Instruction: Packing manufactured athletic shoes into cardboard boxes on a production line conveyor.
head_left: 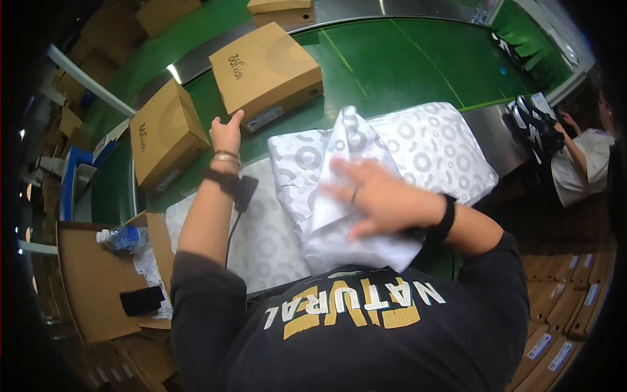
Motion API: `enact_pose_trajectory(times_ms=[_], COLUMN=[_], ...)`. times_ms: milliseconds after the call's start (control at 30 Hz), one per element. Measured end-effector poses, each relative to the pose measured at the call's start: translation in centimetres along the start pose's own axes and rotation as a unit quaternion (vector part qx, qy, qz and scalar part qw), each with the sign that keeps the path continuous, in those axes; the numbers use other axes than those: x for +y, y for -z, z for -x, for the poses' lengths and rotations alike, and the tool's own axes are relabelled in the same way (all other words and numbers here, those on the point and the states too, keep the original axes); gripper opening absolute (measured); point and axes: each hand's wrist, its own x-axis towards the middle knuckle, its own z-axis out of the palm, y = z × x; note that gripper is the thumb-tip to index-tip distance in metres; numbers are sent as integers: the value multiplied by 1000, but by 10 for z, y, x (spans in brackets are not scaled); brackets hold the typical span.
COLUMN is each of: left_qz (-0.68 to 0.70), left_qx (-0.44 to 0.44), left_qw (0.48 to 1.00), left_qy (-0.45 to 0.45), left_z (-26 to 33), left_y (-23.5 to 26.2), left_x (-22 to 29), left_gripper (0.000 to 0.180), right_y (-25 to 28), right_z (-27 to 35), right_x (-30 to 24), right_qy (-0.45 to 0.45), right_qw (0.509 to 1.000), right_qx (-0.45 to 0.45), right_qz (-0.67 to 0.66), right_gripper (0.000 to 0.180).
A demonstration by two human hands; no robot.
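White paper [323, 232] under spread right grip [379, 196], two boxes [271, 75] by left grip [226, 135], hold unclear

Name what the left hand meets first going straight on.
Likely the right one of the two nearer brown boxes; the left hand may already touch its corner, depth unclear.

Grey rings are patterning white paper [434, 153], black lettering is marking brown boxes [264, 68], lime lines are striping a green belt [408, 62], yellow-and-white print is brightening a black shirt [372, 356].
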Motion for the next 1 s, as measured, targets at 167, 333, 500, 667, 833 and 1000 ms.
enact_pose_trajectory(times_ms=[167,333,500,667,833,1000], left_qz=[313,184,266,77,21,118], left_qx=[-83,-31,-269,-252,-289,-249], left_qw=[936,972,924,938,953,940], left_qy=[140,144,57,-225,-88,-202], left_z=[-85,-61,14,37,51,106], left_y=[-24,-34,8,-8,0,43], left_x=[-96,-16,88,47,16,95], left_gripper=[64,55,43,61,70,75], right_y=[3,60,14,-12,-40,-61], right_z=[-58,-95,-106,-95,-89,-53], right_x=[-3,81,184,188,205,217], right_qy=[231,-12,-116,-241,-369,-285], right_qw=[918,957,948,900,509,686], right_qx=[38,273,235,356,485,623], right_qz=[-320,-101,178,-74,-608,-245], right_gripper=[66,66,84,46,54,27])
